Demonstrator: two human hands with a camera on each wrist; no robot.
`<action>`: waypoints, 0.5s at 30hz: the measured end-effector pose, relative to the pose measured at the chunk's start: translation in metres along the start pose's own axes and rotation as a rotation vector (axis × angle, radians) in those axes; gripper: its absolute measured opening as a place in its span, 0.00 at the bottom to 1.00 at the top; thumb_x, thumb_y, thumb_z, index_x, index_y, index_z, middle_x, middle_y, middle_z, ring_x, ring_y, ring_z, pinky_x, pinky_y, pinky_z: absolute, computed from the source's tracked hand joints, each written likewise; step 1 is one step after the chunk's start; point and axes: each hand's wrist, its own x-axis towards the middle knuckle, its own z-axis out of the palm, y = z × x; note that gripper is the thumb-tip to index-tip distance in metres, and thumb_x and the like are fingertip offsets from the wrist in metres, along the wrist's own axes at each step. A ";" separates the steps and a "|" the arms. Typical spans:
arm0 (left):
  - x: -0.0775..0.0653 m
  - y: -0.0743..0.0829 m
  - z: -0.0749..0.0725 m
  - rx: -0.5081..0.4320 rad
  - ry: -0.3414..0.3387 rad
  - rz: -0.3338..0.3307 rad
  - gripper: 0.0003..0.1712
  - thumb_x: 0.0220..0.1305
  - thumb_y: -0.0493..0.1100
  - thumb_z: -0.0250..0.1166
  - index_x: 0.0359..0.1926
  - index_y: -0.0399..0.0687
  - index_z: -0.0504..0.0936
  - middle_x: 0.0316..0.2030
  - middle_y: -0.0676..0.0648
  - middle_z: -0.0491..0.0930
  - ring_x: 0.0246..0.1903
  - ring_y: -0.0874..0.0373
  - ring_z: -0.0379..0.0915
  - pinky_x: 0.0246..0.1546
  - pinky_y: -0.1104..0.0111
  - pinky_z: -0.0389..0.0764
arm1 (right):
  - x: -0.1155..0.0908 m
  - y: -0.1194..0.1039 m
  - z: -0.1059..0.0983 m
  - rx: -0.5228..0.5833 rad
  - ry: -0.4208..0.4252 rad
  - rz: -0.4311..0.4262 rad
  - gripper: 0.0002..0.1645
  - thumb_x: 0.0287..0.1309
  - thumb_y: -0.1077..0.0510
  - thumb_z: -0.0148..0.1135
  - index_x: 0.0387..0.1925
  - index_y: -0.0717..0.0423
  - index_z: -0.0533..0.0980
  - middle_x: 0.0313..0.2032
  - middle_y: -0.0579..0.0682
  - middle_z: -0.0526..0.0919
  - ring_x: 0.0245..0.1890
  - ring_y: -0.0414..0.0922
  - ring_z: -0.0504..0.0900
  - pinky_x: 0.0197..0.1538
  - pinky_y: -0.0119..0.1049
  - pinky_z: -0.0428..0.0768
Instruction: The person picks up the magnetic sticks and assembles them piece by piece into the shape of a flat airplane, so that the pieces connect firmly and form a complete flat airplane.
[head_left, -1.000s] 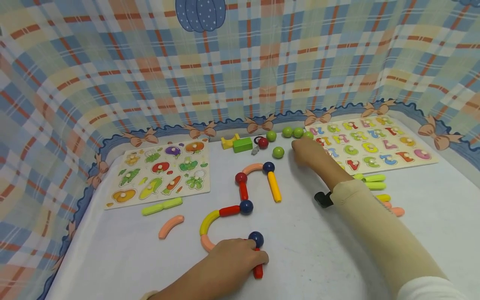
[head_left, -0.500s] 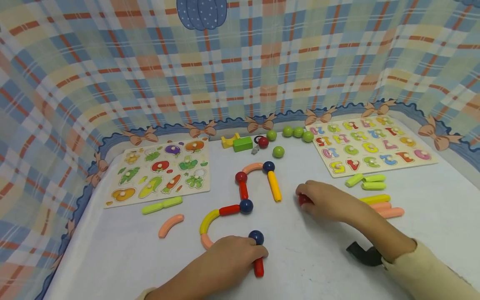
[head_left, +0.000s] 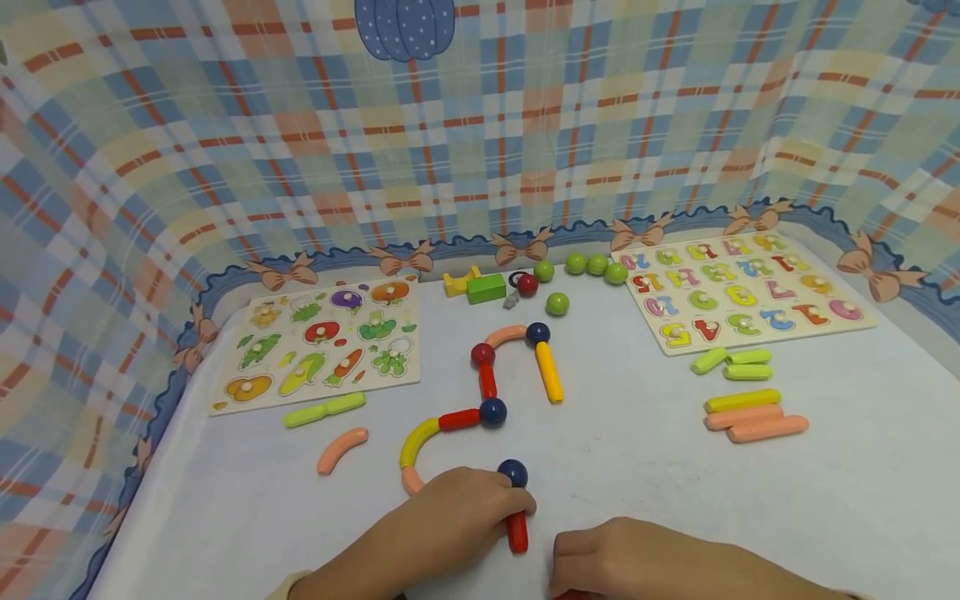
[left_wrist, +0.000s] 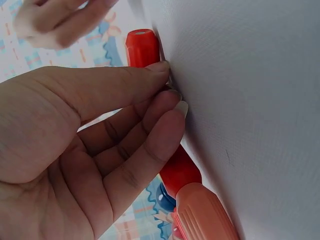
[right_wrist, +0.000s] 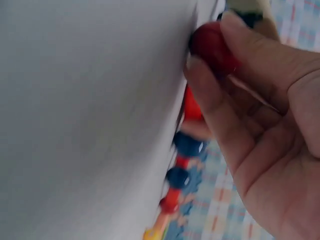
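My left hand (head_left: 461, 517) pinches a red rod (head_left: 517, 533) between thumb and fingers, low in the middle of the head view. A blue ball (head_left: 513, 472) sits at the rod's far end. To its right, near the bottom edge, my right hand (head_left: 630, 558) holds a red ball (right_wrist: 215, 47) by thumb and fingertips, mostly hidden from the head camera. A winding chain lies beyond: a yellow curved rod (head_left: 417, 443), a red rod (head_left: 459, 421), a second blue ball (head_left: 492, 413), a red ball (head_left: 482, 355) and an orange-yellow straight rod (head_left: 550, 375). My left hand covers part of the chain.
A vegetable puzzle board (head_left: 322, 342) lies at left, a number puzzle board (head_left: 720, 337) at right. Green balls (head_left: 557, 304) and a green block (head_left: 487, 289) sit at the back. Loose pink rods (head_left: 768, 429) lie at right, a pink curved rod (head_left: 342, 451) at left.
My right hand has come from the green balls at the back to the front edge, carrying a red ball, and now lies beside the left hand. The left hand keeps its grip on the red rod.
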 end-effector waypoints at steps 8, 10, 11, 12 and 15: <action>0.002 0.000 0.001 -0.021 0.003 0.008 0.13 0.57 0.43 0.64 0.44 0.61 0.80 0.22 0.62 0.70 0.23 0.69 0.64 0.29 0.77 0.69 | 0.025 -0.008 0.007 -0.283 0.047 -0.137 0.15 0.60 0.45 0.52 0.46 0.42 0.76 0.32 0.33 0.73 0.32 0.23 0.67 0.37 0.12 0.64; 0.002 0.000 0.001 -0.032 0.001 0.008 0.13 0.57 0.43 0.63 0.44 0.61 0.80 0.22 0.62 0.70 0.23 0.68 0.64 0.29 0.77 0.68 | 0.028 -0.008 0.006 -0.321 0.045 -0.117 0.15 0.60 0.45 0.53 0.46 0.43 0.76 0.31 0.33 0.74 0.31 0.23 0.68 0.36 0.12 0.65; 0.002 0.001 0.001 -0.031 0.003 0.011 0.12 0.57 0.43 0.63 0.44 0.61 0.80 0.22 0.62 0.69 0.23 0.68 0.64 0.29 0.77 0.68 | 0.029 -0.008 0.006 -0.334 0.038 -0.105 0.16 0.60 0.45 0.54 0.47 0.43 0.76 0.31 0.33 0.74 0.31 0.23 0.69 0.36 0.12 0.65; 0.002 0.001 0.000 -0.034 0.001 0.011 0.12 0.57 0.43 0.63 0.43 0.61 0.80 0.22 0.62 0.69 0.23 0.68 0.64 0.29 0.77 0.68 | 0.030 -0.008 0.005 -0.342 0.033 -0.092 0.16 0.59 0.46 0.54 0.47 0.44 0.76 0.31 0.33 0.75 0.30 0.23 0.69 0.35 0.12 0.65; 0.001 0.001 0.000 -0.052 -0.003 0.009 0.12 0.57 0.43 0.64 0.43 0.61 0.80 0.21 0.62 0.69 0.22 0.69 0.64 0.29 0.77 0.68 | 0.032 -0.007 0.004 -0.350 0.026 -0.071 0.15 0.59 0.47 0.55 0.46 0.45 0.76 0.29 0.33 0.75 0.28 0.23 0.69 0.33 0.12 0.65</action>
